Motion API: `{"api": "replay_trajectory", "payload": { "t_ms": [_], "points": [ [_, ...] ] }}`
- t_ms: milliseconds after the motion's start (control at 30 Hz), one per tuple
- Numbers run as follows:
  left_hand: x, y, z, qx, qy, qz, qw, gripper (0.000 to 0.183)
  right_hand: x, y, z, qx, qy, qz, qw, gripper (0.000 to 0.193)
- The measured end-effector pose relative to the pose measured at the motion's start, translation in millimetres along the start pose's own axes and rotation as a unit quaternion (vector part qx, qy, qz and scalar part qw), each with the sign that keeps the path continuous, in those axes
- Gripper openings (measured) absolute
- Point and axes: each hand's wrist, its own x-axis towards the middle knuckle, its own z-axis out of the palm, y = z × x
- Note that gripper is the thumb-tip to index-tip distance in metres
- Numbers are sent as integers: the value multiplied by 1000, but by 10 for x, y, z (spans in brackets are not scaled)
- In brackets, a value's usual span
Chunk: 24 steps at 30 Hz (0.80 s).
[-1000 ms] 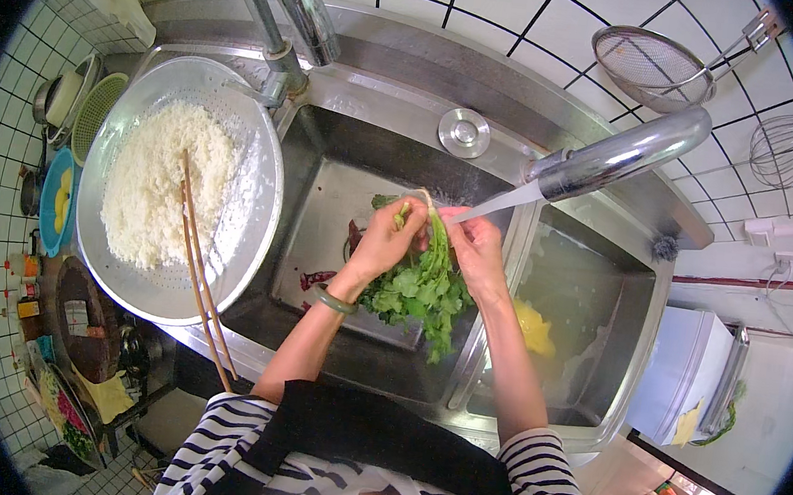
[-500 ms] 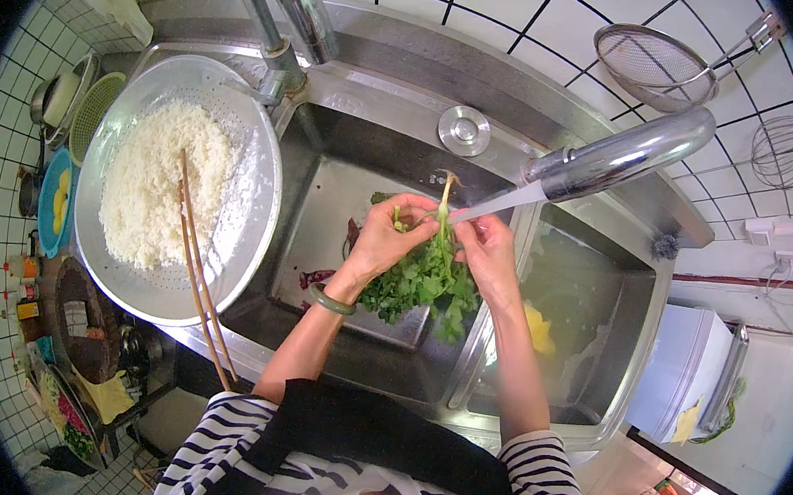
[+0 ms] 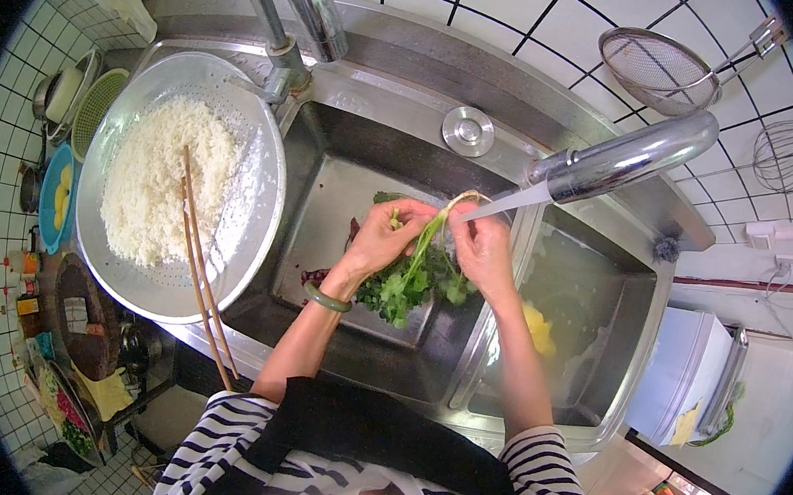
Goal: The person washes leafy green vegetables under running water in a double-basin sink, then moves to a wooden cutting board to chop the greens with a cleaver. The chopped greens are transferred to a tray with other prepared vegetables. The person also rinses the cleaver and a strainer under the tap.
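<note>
A bunch of coriander (image 3: 409,282) hangs over the left sink basin, its leaves down and its pale stem base (image 3: 461,199) up between my hands. My left hand (image 3: 391,235), with a green bangle at the wrist, is closed around the stems. The fingers of my right hand (image 3: 484,248) are pinched at the stem base, where a stream of water from the right faucet (image 3: 629,160) runs onto them. Part of the stems is hidden behind my fingers. Dark red pieces (image 3: 315,279) lie in the basin beside the leaves.
A large colander (image 3: 270,226) of white rice (image 3: 163,192) stands at the left, with long chopsticks (image 3: 198,271) leaning in it. The right basin (image 3: 586,361) holds cloudy water and a yellow piece (image 3: 538,329). A second faucet (image 3: 296,4) rises behind. A strainer (image 3: 657,72) hangs on the wall.
The root end of the coriander stood upright before; now it bends over to the right, toward my right hand. The leaves have shifted slightly left and hang lower between my hands.
</note>
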Motion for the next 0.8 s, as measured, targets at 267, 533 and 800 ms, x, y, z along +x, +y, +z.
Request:
{"api": "replay_trajectory", "payload": {
  "t_ms": [267, 533, 800],
  "points": [
    [9, -22, 97, 6, 72, 53, 996, 14, -89, -10, 248, 90, 41, 138, 986, 20],
    [-7, 39, 122, 174, 109, 126, 970, 14, -79, 25, 227, -51, 32, 110, 992, 23],
    [-50, 174, 60, 294, 125, 167, 933, 17, -26, -107, 80, 100, -27, 95, 990, 13]
  ]
}}
